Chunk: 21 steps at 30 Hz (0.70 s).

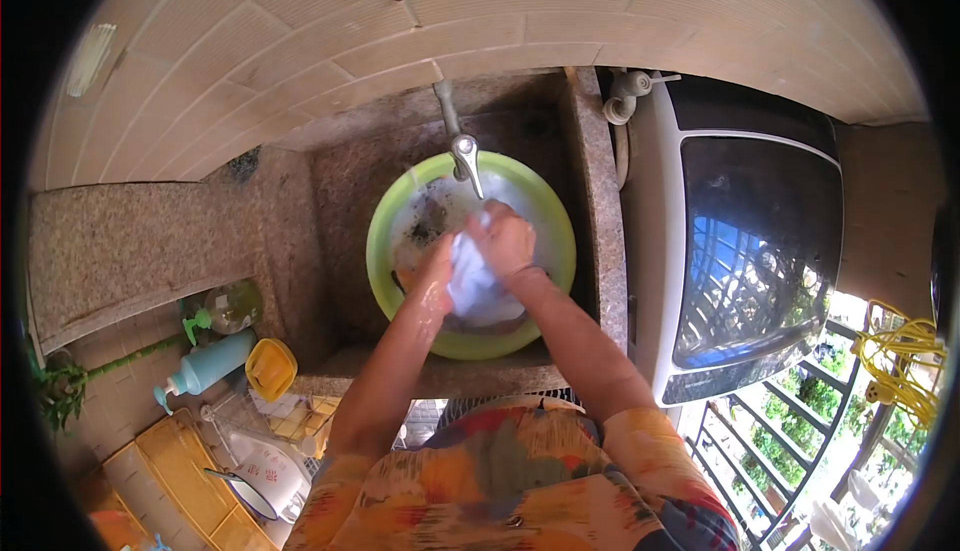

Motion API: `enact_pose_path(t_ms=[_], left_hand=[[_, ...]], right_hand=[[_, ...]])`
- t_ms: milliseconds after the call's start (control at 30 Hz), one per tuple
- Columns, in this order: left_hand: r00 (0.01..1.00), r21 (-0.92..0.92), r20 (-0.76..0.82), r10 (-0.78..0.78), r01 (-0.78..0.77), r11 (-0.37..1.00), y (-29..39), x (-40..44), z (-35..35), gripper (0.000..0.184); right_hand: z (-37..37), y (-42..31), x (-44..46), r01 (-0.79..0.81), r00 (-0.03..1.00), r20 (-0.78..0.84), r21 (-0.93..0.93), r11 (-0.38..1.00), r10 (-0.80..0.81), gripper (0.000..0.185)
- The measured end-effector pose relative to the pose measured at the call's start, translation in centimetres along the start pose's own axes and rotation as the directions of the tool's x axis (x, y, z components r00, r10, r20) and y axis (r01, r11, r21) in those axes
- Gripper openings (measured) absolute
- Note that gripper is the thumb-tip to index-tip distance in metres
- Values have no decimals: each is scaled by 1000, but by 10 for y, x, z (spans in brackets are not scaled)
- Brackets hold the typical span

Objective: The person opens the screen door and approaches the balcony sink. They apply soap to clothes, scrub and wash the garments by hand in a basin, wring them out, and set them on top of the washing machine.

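Observation:
A pale bluish-white wet cloth (472,276) is bunched between my two hands, over a green-rimmed basin (565,246). My left hand (434,269) is closed on the cloth's left side, its wrist wet with suds. On the upper right of the cloth my right hand (505,239) grips it, fingers curled and slightly smeared by motion. Cloudy, foamy water (535,201) fills the basin, with dark and brownish patches of something I cannot make out. Just above my hands hangs a metal tap (464,151); no stream of water is discernible.
The basin sits in a brown stone sink (340,216). A washing machine (760,251) stands right of it. At lower left are a blue bottle (215,363), a green-topped spray bottle (228,309), a yellow container (270,369) and a white mug (262,476). Yellow cable (905,356) hangs far right.

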State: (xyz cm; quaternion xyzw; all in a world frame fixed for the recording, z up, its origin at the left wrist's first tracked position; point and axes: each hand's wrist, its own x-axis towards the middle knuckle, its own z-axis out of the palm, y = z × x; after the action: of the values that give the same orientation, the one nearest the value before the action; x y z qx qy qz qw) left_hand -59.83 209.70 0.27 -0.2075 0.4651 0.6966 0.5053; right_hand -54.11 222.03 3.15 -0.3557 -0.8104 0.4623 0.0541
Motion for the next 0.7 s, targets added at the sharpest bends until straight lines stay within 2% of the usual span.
enact_pose_path(t_ms=[100, 133, 200, 233, 267, 300, 367, 400, 500, 533, 567, 600, 633, 700], left_hand=[[985, 31, -158, 72, -69, 997, 24, -9, 19, 40], [971, -15, -116, 211, -214, 977, 27, 3, 0, 36], [926, 262, -39, 376, -353, 898, 16, 20, -22, 33], [895, 391, 15, 445, -415, 822, 12, 25, -29, 33], [880, 744, 51, 471, -348, 570, 6, 30, -36, 34], [901, 814, 11, 434, -260, 519, 2, 35, -37, 35], [926, 918, -80, 369, -76, 390, -9, 44, -37, 37], [905, 905, -41, 423, -146, 400, -11, 49, -41, 34], [940, 621, -172, 293, -128, 773, -7, 62, -45, 35], [964, 399, -173, 203, -120, 909, 0, 61, -41, 35], [983, 149, -149, 108, -86, 985, 9, 53, -33, 36], [995, -105, -101, 15, -26, 994, 17, 43, -26, 37], [999, -129, 45, -4, 10, 992, 24, 28, -17, 38], [943, -158, 332, -25, 82, 984, 34, -1, -4, 40]], right_hand=[[6, 15, 6, -76, 977, -208, -101, 992, 54, 35], [7, 27, 6, -124, 977, -182, -89, 988, 107, 37], [8, 51, 10, -211, 971, -127, -68, 975, 201, 40], [12, 55, 10, -190, 980, -87, -178, 966, 177, 40], [17, 60, 9, -165, 986, -44, -283, 945, 159, 39], [21, 64, 9, -136, 989, -1, -381, 914, 146, 38], [25, 72, 22, -232, 930, 173, -409, 883, 325, 36], [26, 76, 29, -272, 878, 254, -430, 861, 405, 35], [41, 92, 47, -289, 916, 233, -176, 941, 325, 36], [43, 74, 33, -59, 998, 6, -118, 991, 60, 36], [42, 46, 9, 181, 952, -227, -120, 976, -204, 37], [35, 28, -5, 297, 954, -50, 71, 952, -294, 38], [27, 11, -20, 363, 908, 109, 277, 890, -404, 41], [15, -31, -53, 504, 844, 67, 237, 830, -532, 38]])
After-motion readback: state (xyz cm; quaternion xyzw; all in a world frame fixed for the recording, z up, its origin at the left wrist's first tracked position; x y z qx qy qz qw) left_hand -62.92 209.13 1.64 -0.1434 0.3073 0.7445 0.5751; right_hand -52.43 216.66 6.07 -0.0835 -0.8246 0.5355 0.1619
